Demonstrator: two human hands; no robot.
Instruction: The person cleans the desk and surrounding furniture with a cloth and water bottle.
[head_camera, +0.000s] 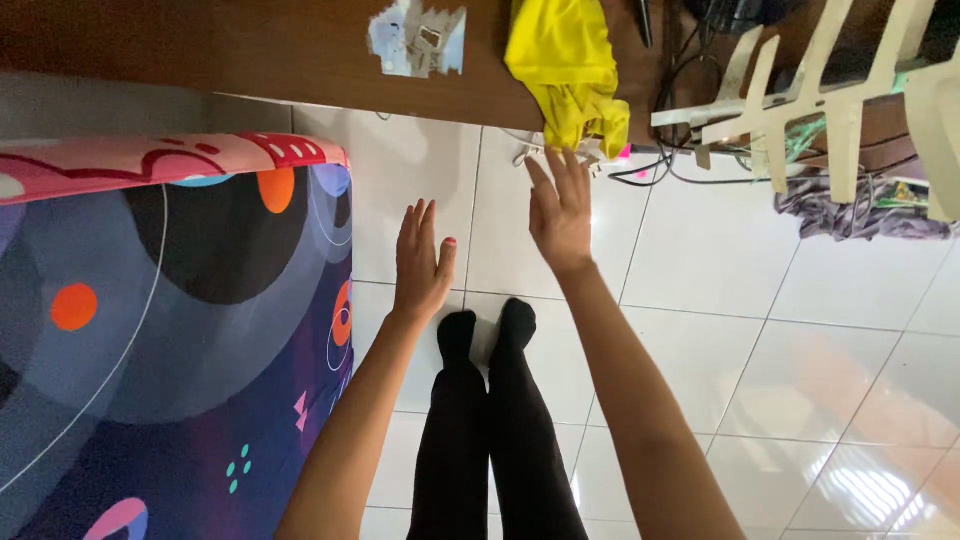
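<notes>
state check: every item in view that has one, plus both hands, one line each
left hand: open, fingers straight, empty
right hand: open, empty, fingertips near the yellow cloth
yellow cloth: crumpled, hanging over the wooden ledge
torn paper: ripped, flat on ledge
patterned mattress: lying flat on tiled floor
grey cloth: bunched on floor
cables: loose, tangled

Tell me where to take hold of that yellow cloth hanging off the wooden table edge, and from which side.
Probably best to take the yellow cloth at its drooping bunched end, which hangs off the wooden table over the white tiled floor. Come from the floor side, fingers closing across the bunch. The right hand is nearest, open just short of it; the left hand is also open, farther back.
</notes>
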